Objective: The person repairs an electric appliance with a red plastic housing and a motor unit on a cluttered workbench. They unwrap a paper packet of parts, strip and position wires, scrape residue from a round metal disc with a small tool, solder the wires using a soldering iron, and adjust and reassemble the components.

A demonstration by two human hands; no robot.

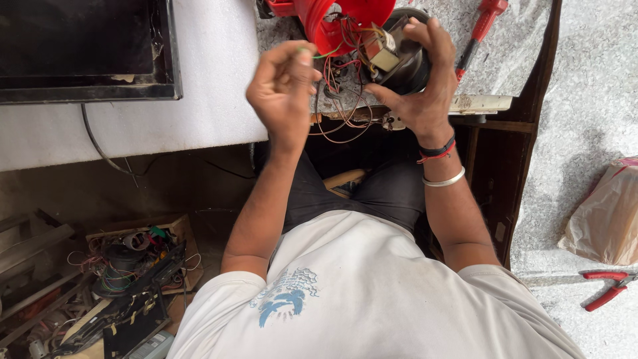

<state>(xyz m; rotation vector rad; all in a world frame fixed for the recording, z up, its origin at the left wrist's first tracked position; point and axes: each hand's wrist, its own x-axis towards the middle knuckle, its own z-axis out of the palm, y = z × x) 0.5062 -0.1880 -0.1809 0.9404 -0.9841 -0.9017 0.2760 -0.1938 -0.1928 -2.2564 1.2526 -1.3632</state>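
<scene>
Top centre of frame: left hand (282, 90) pinches thin green wire (325, 53); right hand (419, 86) grip wraps round black motor (409, 63) w/ red plastic housing (335, 23), tangled wires, on speckled stone desk (512, 46).

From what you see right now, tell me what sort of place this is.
Probably a small electrical repair workshop. The left hand and right hand work on a wired motor assembly, a red screwdriver and red pliers lie nearby, and a box of scrap wires sits on the floor.
</scene>
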